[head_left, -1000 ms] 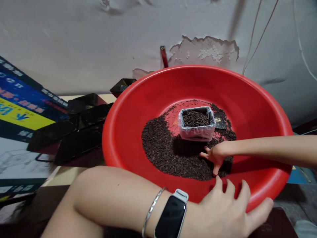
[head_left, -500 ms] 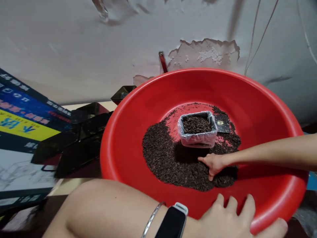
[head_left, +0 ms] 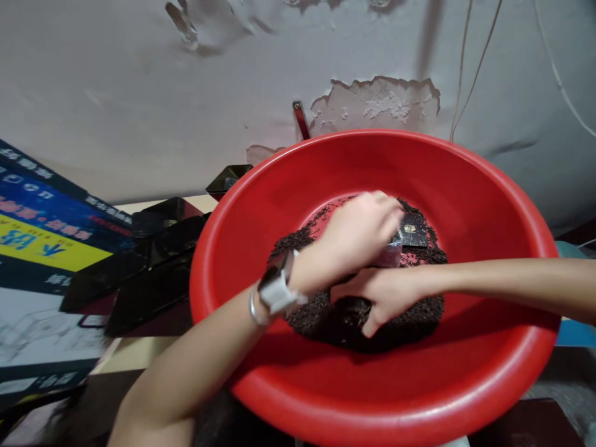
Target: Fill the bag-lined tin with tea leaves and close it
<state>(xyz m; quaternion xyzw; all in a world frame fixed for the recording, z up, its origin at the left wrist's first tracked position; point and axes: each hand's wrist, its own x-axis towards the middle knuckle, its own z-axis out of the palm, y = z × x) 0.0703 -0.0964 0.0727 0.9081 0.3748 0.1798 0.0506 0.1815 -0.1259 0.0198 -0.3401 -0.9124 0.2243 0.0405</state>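
Two hands are in the red bowl (head_left: 465, 186). Left hand (head_left: 358, 233) has moved from the rim and now covers the small box (head_left: 390, 253), gripping it. Right hand (head_left: 379, 295) scoops tea leaves (head_left: 419, 310), fingers curled. Box direction is hidden.

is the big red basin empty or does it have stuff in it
Not empty: the red basin holds a pile of dark loose tea on its bottom.

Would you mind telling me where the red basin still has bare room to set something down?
Bare red floor lies between the loose tea pile and the red basin's near rim, also along its far wall. The middle is crowded: left hand over the lined box, right hand on the tea.
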